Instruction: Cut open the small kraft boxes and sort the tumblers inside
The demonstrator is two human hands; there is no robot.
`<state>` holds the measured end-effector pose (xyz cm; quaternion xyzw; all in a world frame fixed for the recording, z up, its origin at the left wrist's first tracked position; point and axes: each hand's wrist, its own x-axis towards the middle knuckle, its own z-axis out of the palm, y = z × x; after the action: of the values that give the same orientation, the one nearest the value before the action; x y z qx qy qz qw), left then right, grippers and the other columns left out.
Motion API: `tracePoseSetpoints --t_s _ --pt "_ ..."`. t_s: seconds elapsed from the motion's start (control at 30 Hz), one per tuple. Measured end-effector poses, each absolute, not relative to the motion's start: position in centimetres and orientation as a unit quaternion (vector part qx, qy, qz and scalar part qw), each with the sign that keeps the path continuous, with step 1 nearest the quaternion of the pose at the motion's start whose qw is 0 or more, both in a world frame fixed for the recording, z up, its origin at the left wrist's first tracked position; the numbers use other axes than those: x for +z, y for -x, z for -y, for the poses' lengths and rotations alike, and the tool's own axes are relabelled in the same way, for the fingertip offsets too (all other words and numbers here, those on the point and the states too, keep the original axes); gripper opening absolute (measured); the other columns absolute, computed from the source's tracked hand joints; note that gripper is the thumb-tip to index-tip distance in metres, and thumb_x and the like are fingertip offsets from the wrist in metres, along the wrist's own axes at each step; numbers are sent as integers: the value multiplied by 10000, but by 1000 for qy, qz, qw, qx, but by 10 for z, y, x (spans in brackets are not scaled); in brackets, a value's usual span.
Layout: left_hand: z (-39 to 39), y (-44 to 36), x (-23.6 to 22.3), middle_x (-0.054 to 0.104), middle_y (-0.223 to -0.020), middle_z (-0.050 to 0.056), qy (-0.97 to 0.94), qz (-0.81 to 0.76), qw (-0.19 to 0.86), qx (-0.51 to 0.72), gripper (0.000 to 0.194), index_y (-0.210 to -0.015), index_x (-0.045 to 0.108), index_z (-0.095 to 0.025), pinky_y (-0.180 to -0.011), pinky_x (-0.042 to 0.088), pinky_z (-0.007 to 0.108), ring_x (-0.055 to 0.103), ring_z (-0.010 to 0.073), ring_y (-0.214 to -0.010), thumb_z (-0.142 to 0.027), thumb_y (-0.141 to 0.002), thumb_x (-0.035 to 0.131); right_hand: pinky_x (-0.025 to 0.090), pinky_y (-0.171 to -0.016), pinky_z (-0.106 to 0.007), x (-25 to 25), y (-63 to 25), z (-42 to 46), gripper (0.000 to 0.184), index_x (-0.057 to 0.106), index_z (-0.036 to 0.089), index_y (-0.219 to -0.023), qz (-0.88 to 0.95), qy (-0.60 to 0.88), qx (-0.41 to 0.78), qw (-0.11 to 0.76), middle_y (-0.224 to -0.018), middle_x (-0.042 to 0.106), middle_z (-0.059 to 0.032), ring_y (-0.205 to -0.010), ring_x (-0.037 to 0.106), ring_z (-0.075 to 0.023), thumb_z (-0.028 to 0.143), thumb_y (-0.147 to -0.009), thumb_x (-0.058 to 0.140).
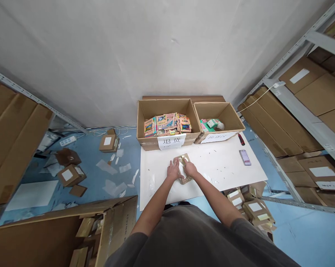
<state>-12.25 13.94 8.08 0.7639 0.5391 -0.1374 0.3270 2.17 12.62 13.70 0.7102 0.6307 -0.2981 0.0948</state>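
Note:
A small taped cardboard box (pixel 186 180) with a pale label lies on the white tabletop (pixel 161 193), in front of two large open cartons. My left hand (pixel 173 171) grips its left side, with the thumb near the lower edge. On the other side, my right hand (pixel 190 168) has its fingers curled over the upper right of the box, by the shiny tape. Whether those fingers also pinch the tape is too small to tell.
Behind the box stand a carton of colourful boxed items (pixel 147 142) and a smaller carton (pixel 234 124). A red-and-black tool (pixel 241 139) and a blurred phone-like object (pixel 245 157) lie at right. Parcels (pixel 253 205) pile below the table; a big carton (pixel 122 218) stands at left.

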Motion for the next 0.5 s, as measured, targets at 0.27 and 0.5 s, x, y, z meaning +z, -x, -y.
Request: tracePoseSetpoints --t_s 0.27,0.5 --pt "-140 123 80 -112 -1743 17 -766 -540 324 -128 1452 -1651 -100 -331 -1204 340 525 10 443 -1590 -644 -609 861 474 -894 -311 133 -20 -118 689 278 212 -1635 -620 -719 -309 61 -1272 700 -150 -1145 675 -272 182 -980 488" --pt "-138 125 80 -94 -1745 6 -761 -552 317 -128 1393 -1652 -70 -364 -1152 401 534 85 451 -1584 -678 -632 825 490 -904 -335 121 -25 -114 928 260 233 -1643 -625 -703 -332 71 -1264 692 -168 -1177 673 -310 180 -838 720"
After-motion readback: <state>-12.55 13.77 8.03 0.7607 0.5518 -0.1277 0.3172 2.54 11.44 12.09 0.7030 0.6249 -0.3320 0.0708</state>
